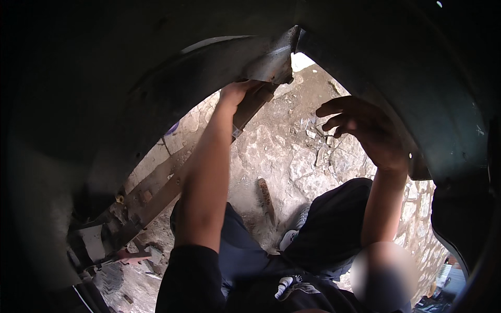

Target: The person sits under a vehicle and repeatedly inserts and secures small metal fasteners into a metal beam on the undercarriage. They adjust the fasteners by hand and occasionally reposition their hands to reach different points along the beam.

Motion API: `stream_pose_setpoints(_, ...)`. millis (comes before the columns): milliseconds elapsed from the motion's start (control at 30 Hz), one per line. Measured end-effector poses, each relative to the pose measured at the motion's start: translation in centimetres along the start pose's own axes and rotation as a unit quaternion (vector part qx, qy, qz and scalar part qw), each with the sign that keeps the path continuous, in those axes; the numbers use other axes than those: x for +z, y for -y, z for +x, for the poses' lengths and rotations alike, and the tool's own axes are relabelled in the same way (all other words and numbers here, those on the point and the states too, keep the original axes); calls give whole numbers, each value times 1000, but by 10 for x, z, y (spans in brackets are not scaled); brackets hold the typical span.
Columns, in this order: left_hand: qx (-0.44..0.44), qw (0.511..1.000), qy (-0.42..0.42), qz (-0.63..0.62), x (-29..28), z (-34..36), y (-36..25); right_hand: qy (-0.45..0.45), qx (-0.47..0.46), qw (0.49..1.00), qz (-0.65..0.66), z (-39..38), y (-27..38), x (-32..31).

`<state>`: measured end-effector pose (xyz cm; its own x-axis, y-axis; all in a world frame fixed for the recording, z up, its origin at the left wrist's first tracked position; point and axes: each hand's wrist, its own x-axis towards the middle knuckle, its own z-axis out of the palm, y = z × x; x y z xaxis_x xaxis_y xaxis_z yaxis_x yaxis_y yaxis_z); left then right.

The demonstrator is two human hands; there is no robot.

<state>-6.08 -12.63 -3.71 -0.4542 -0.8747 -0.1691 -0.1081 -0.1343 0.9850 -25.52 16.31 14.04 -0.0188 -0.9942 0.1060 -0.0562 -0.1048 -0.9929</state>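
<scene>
A dark, curved metal panel (pixel 271 62), resembling a vehicle's body panel with a wide arch, surrounds my arms. My left hand (pixel 236 95) reaches up to the arch's inner edge and grips it near the angled corner; most of its fingers are hidden by the metal. Beneath that hand a long dark bar (pixel 162 193) slants down to the left. My right hand (pixel 362 128) hangs in the opening beside the panel's right side, its fingers loosely bent and apart, with nothing in them.
Below lies a dusty stone floor (pixel 261 151) with small rubble around. A rusty metal strip (pixel 266 201) rests on it between my legs. Dark fittings (pixel 94 242) sit at the bar's lower left end. Bluish items (pixel 451 279) stand at the lower right.
</scene>
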Motion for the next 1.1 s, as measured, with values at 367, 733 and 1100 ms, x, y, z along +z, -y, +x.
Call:
stream_pose_setpoints(367, -59, 984, 91, -142, -14, -1, 3, -15, 1, 995, -95, 11, -26, 15)
stream_pose_setpoints(733, -5, 984, 102, -143, -18, -3, 10, 44, -17, 999, -19, -6, -5, 4)
stream_pose_setpoints(1100, 15, 989, 74, -130, -15, -14, 3, 89, -18, 985, -145, 0, -18, 17)
